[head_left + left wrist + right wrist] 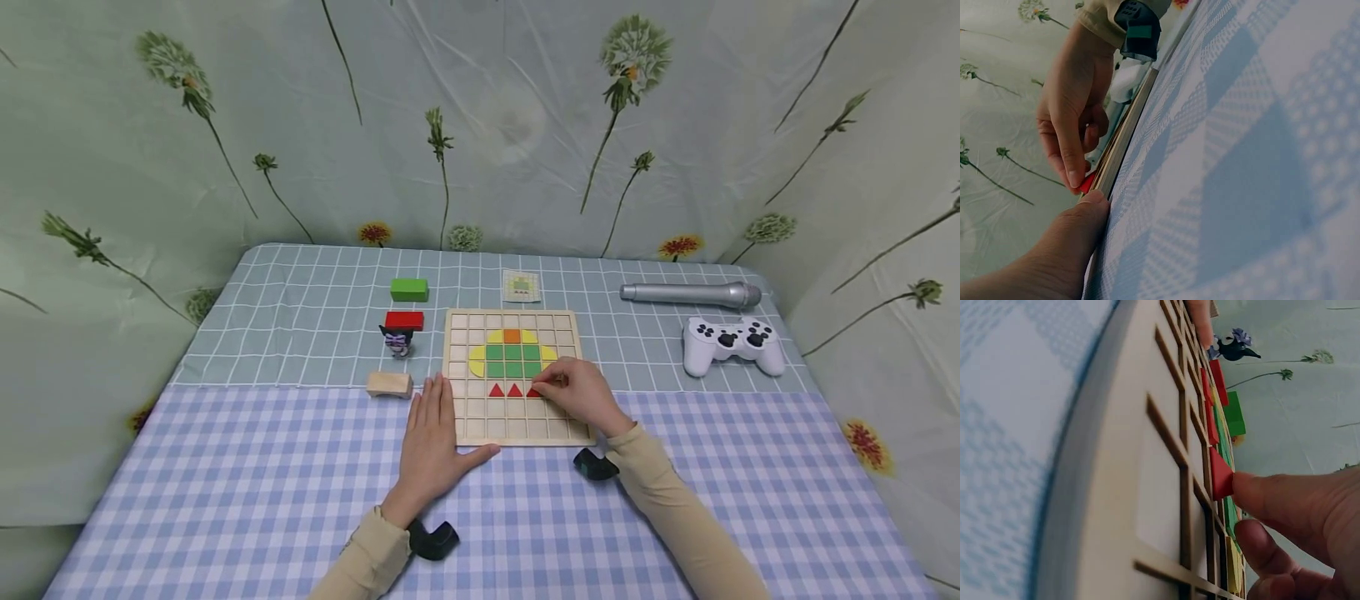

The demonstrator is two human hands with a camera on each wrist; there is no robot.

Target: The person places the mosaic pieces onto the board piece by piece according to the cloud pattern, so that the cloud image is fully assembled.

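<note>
A wooden grid board [480,429] lies in the middle of the table. My right hand [577,390] pinches a red triangle [1221,477] between thumb and fingertips, low over a cell at the right end of a row. Two more red triangles [514,390] sit in that row to its left. Above them are green squares [513,352], an orange square [512,336] and yellow curved pieces [477,362]. My left hand [431,442] rests with straight fingers along the board's left edge, its thumb [1088,212] against the front edge.
A small pattern card [521,286] lies behind the board. To the left stand a green block [409,290], a red block [404,321], a small dark figurine [397,341] and a wooden arch block [390,384]. At right are a silver microphone [690,293] and a white game controller [731,344].
</note>
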